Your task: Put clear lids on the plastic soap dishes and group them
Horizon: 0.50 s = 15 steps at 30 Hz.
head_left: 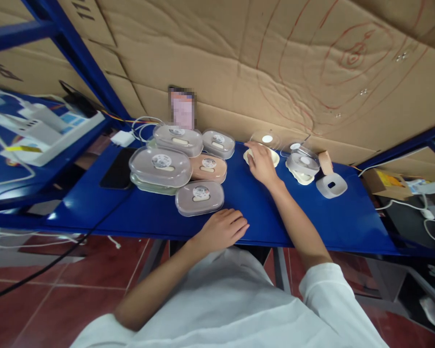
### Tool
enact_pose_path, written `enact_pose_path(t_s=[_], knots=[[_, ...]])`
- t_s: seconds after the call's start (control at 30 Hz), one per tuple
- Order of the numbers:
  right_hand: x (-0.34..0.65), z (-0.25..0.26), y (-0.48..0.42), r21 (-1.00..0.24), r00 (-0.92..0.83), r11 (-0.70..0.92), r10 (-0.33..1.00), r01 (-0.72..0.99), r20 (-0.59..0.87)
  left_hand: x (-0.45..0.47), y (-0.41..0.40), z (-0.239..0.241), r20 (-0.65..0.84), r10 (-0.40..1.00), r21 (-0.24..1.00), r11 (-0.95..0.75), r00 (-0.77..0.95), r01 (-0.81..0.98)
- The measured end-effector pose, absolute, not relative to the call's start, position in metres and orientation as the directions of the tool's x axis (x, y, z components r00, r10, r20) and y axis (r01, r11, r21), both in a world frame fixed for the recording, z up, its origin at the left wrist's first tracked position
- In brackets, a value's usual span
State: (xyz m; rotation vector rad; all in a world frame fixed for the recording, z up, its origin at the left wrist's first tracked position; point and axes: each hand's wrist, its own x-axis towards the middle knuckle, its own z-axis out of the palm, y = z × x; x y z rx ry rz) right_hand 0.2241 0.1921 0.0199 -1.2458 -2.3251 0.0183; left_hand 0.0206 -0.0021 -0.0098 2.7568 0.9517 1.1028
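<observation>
Right hand (263, 163) lay over a scalloped cream dish (274, 158), probably steadying it, couldn't tell if pinching; left hand (224, 228) rested loose, open.

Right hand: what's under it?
Part of a cream, wavy-edged piece shows under the right hand, above the blue table. The hand covers the rest; whether anything else lies beneath cannot be seen.

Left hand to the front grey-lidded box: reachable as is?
Likely yes: the left hand lies right beside the front grey-lidded box, seemingly holding nothing, and nothing visible stands between them.
</observation>
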Motion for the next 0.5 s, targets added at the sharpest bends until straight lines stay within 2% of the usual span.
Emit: enact_pose_path(t_s=[0.1, 0.17, 0.33, 0.5], knots=[[0.252, 0.018, 0.171, -0.126, -0.318, 0.391, 0.866, 0.912, 0.387, 0.02, -0.002, -0.01, 0.606, 0.54, 0.215, -0.818, 0.584, 0.533], [0.27, 0.013, 0.157, -0.126, -0.289, 0.346, 0.898, 0.93, 0.333, 0.02, -0.002, -0.01, 0.598, 0.532, 0.201, -0.823, 0.599, 0.531], [0.308, 0.013, 0.123, -0.236, -0.295, 0.381, 0.897, 0.894, 0.33, 0.021, -0.002, -0.008, 0.587, 0.537, 0.184, -0.817, 0.605, 0.546], [0.308, 0.023, 0.053, -0.208, -0.301, 0.434, 0.831, 0.876, 0.469, 0.02, -0.003, -0.004, 0.628, 0.557, 0.197, -0.789, 0.543, 0.582]])
